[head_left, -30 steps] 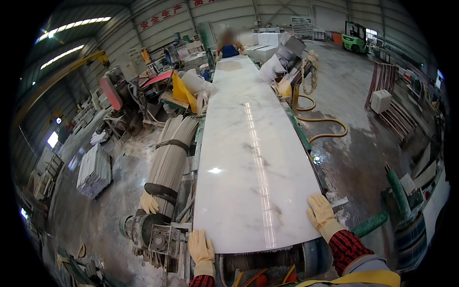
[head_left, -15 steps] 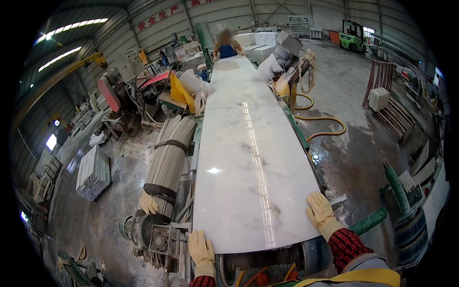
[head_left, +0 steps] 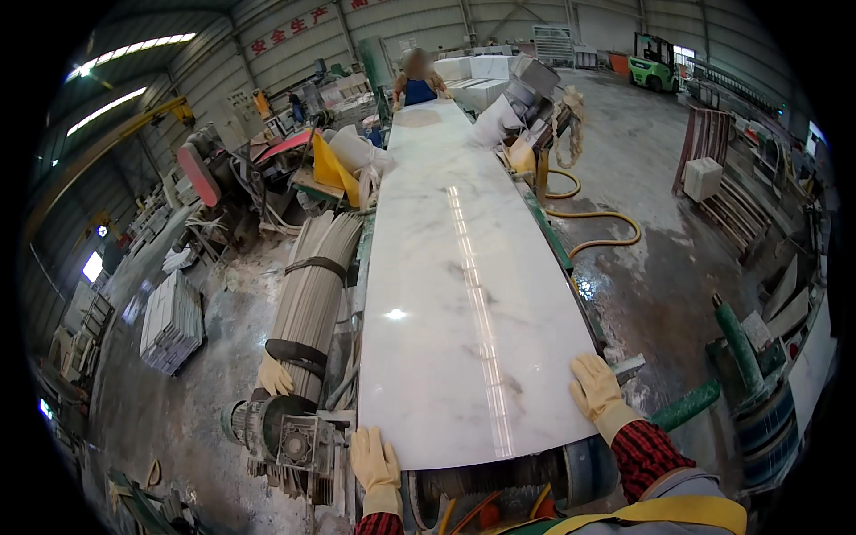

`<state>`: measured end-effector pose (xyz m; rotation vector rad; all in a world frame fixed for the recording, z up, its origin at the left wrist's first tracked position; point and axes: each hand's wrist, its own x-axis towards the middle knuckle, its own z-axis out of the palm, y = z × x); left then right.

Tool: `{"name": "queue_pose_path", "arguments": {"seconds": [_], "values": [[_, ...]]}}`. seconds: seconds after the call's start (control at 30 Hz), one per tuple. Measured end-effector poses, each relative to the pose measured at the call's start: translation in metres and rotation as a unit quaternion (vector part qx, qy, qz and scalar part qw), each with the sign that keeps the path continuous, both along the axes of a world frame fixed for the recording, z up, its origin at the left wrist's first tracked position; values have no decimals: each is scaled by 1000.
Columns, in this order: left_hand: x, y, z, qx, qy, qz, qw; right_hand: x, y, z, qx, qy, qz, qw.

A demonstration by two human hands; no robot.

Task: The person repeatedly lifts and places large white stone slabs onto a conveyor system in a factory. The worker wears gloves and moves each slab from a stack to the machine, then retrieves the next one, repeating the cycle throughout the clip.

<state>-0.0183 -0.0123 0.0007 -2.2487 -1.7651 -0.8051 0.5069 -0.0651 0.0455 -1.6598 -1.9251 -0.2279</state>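
A long, polished white stone slab [head_left: 437,357] with faint grey veins stretches away from me on a machine bed. My left hand [head_left: 375,464], in a cream glove, rests at its near left corner, fingers extended along the edge. Over the right edge near the front lies my right hand [head_left: 599,392], gloved alike, with fingers stretched out and slightly apart. The thumbs are hard to make out, and the slab's underside is hidden. At the slab's far end stands another person [head_left: 419,85] in a blue apron, arms toward it.
A dark roller [head_left: 593,473] sits under the slab's near end. Left of it are a motor [head_left: 263,423], a strapped bundle of strips [head_left: 308,303] and a loose glove [head_left: 275,374]. To the right are a yellow hose [head_left: 615,239] and a green pipe [head_left: 687,406]. A green forklift [head_left: 654,67] stands far back.
The whole view has shifted slightly. Both my hands keep their places at the slab's edges, and no movement of the slab beneath them can be made out.
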Motion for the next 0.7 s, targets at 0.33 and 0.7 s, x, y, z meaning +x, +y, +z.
{"name": "queue_pose_path", "arguments": {"seconds": [0.33, 0.7], "values": [[1, -5, 5, -53, -28, 14, 998, 2, -5, -6, -3, -4, -6, 1000], [0, -10, 3, -76, -16, 28, 997, 1, -10, -2, -9, 4, -3, 1000]]}}
